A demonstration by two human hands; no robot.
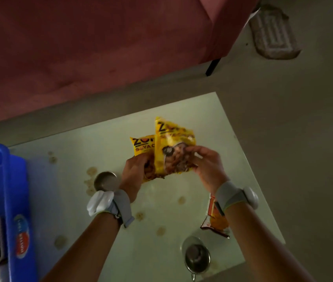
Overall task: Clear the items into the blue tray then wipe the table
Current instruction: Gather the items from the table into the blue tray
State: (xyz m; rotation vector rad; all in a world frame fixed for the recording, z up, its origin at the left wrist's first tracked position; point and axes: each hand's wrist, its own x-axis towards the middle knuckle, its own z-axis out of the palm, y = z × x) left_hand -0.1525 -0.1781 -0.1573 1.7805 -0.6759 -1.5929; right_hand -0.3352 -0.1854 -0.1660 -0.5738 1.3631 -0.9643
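Above the pale table (182, 110) I hold two yellow snack packets. My left hand (135, 171) grips the rear packet (142, 147) at its lower end. My right hand (206, 165) pinches the front packet (173, 145) by its right edge. The two packets overlap. The blue tray (8, 190) stands at the table's left edge, partly out of view. A small steel cup (104, 181) sits just left of my left wrist. An orange-and-brown packet (214, 220) lies under my right forearm. A steel strainer (197, 255) rests near the front edge.
Brown stains (91, 171) dot the tabletop around the cup and toward the front. A maroon sofa (100, 47) runs along the far side of the table. A grey brick-like block (273, 31) lies on the floor at the top right.
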